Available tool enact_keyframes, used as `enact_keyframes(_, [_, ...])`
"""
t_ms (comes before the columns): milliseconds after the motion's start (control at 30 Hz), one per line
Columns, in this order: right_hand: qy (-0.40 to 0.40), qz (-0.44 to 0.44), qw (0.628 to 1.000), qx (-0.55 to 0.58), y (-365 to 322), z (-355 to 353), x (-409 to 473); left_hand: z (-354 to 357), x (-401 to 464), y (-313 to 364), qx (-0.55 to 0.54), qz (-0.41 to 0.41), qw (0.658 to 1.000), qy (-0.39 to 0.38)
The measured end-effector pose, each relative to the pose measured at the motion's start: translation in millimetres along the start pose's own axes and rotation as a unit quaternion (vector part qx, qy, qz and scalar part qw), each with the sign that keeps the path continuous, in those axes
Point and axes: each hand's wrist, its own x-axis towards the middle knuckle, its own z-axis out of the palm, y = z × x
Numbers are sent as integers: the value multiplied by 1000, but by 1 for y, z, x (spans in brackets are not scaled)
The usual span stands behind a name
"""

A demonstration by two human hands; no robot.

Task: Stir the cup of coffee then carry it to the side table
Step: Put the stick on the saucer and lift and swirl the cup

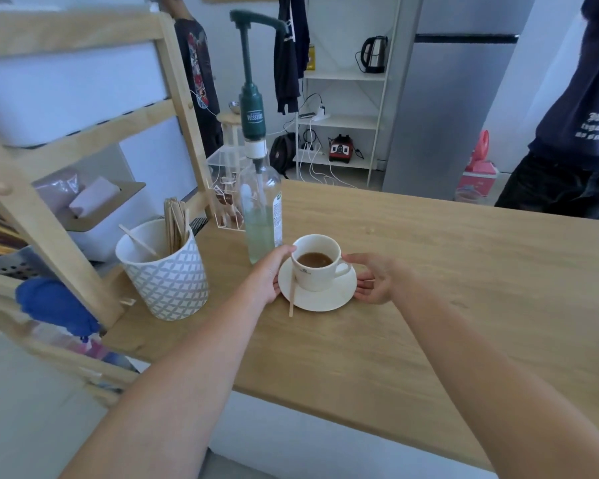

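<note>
Cup (315, 267) of coffee sits on its saucer (329, 299) on the table (429, 271), stick (292, 295) laid aside on the saucer. Left hand (268, 276) and right hand (374, 283) cup the saucer's edges, fingers loose, probably to lift both level.

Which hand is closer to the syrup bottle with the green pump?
Left. The left hand is at the saucer's left edge, just in front of the bottle. The right hand is at the saucer's far side, beyond the cup.
</note>
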Motion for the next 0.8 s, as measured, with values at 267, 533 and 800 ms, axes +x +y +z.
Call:
enact_keyframes(267, [20, -59, 997, -35, 8, 3, -2, -6, 12, 6, 39, -10, 999, -15])
enact_keyframes(533, [83, -175, 962, -195, 9, 11, -6, -6, 22, 16, 174, 73, 982, 27])
enact_keyframes(800, [41, -170, 975, -140, 15, 17, 0, -5, 38, 26, 79, 28, 995, -49])
